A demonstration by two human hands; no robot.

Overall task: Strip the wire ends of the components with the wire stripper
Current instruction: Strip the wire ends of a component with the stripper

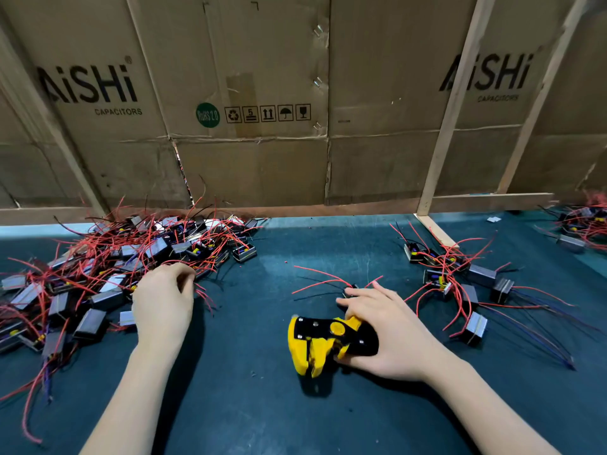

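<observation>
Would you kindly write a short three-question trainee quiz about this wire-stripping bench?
1. True or false: the right hand holds the wire stripper.
2. Which pile is larger: A) the left pile B) the right pile?
3. Fill in: the left hand reaches into the ___ pile.

Key: 1 true; 2 A; 3 left.

Cardboard wall, wooden battens, dark green tabletop.

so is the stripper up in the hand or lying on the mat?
Lying on the mat. The wire stripper rests flat on its side, head toward the left, with the right hand gripping its handles.
</observation>
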